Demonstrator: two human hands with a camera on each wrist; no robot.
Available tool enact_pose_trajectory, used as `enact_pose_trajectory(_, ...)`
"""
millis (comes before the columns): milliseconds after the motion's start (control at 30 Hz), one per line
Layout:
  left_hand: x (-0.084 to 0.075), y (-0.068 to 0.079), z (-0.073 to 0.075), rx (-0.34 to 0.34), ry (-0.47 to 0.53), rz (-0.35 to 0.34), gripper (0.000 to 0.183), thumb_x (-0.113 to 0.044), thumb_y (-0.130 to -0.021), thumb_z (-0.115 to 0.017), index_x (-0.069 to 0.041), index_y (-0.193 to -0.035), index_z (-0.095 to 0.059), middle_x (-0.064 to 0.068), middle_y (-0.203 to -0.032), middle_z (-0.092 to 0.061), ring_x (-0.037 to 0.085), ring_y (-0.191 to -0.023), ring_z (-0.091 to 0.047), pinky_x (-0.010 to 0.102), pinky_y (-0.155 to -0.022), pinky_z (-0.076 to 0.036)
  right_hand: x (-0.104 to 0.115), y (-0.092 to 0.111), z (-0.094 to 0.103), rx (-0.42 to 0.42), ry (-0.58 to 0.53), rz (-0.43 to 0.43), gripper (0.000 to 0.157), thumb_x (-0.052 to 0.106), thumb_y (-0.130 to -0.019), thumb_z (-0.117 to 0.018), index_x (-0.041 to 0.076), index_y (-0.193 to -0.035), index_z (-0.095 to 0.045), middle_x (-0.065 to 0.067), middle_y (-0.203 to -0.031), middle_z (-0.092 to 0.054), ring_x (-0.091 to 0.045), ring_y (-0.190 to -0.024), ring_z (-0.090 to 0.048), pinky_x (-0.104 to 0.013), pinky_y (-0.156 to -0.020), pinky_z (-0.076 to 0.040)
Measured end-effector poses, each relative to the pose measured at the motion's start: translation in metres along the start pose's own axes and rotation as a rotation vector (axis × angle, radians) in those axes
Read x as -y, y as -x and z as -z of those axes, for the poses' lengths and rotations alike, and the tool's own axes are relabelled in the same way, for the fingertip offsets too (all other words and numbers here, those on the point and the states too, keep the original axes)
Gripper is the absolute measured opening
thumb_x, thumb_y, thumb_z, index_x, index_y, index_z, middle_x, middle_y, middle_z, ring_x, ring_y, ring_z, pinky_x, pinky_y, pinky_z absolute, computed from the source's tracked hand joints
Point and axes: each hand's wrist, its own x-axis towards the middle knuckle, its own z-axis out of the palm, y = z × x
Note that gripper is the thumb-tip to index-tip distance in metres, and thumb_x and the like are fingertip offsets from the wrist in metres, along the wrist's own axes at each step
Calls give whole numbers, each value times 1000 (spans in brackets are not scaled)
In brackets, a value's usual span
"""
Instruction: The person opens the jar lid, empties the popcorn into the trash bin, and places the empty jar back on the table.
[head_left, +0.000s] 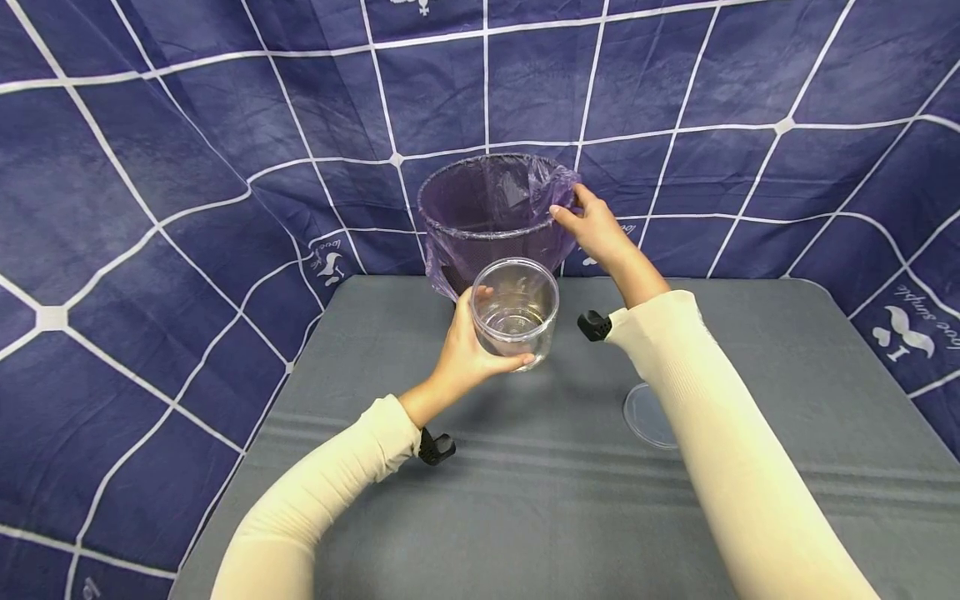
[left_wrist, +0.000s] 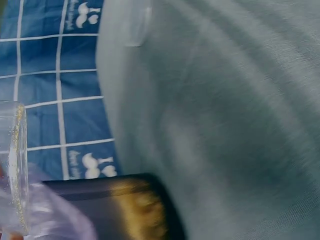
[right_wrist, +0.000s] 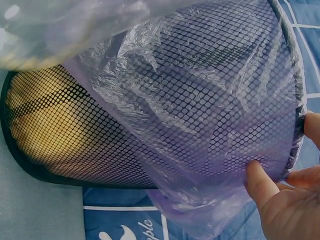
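My left hand [head_left: 467,343] grips a clear round plastic tub [head_left: 534,343] by its side, tilted so its open mouth shows in the head view. Yellowish specks line one edge of the tub [left_wrist: 18,165] in the left wrist view, where the hand is mostly cut off. Behind it, a black mesh wastebasket [right_wrist: 55,125] wears a thin purple plastic bag [right_wrist: 200,120] folded over its rim. On the right of that rim, my right hand [head_left: 597,232] pinches the bag and edge, thumb outside. The basket's bottom is hidden by the tub and left hand in the head view.
A clear round lid [head_left: 649,417] lies on the grey cloth-covered table [head_left: 525,500], partly under the right sleeve. A blue checked curtain [head_left: 315,100] hangs close behind the basket and along both sides. Black wrist mounts [head_left: 437,447] stick out from the cuffs.
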Motion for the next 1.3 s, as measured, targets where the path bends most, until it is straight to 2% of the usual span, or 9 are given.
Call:
enact_pose_trajectory(267, 23, 26, -22, 44, -13, 61, 108, -30, -48, -88, -3, -131, -25, 15, -124, -43, 22, -115, -42, 33, -96, -33, 0, 0, 0, 4, -2, -3, 57, 19, -93, -49, 0, -140, -22, -21, -138, -32, -28, -125, -34, -36, -98, -31)
enact_pose_trajectory(533, 31, 46, -42, 113, 20, 144, 106, -30, -46, -89, -4, -129, -28, 16, -124, -44, 21, -115, -42, 35, -96, -34, 0, 0, 0, 5, -5, -16, 60, 19, -93, -48, 0, -141, -18, -21, -140, -29, -28, -126, -32, -35, -99, -31)
enact_pose_trajectory(633, 34, 52, -48, 139, 33, 176, 105, -31, -47, -89, -4, -129, -29, 12, -124, -44, 21, -114, -43, 35, -94, -35, 0, 1, 1, 6, -4, -20, 60, 20, -93, -48, 1, -141, -18, -20, -140, -29, -28, -126, -32, -36, -99, -31)
enact_pose_trajectory(767, 38, 59, -54, 172, 51, 199, 103, -31, -48, -88, -5, -128, -29, 8, -124, -44, 24, -113, -44, 35, -94, -35, 0, 1, 0, 6, -11, -14, 60, 19, -93, -48, 0, -141, -19, -21, -139, -29, -28, -125, -33, -36, -98, -31)
enact_pose_trajectory(967, 44, 69, -62, 226, 48, 204, 103, -31, -49, -88, -7, -129, -27, 16, -125, -43, 26, -113, -44, 36, -94, -35, 0, 0, -1, -1, -1, -5, 59, 20, -93, -49, 0, -141, -20, -21, -139, -31, -28, -125, -34, -35, -98, -32)
enact_pose_trajectory(1300, 48, 80, -68, 283, 75, 231, 114, -28, -47, -89, -1, -134, -21, 18, -131, -40, 24, -120, -38, 37, -99, -30, 0, 1, 0, -8, -4, -7, 60, 20, -93, -49, 1, -141, -20, -21, -139, -30, -28, -125, -33, -35, -99, -31)
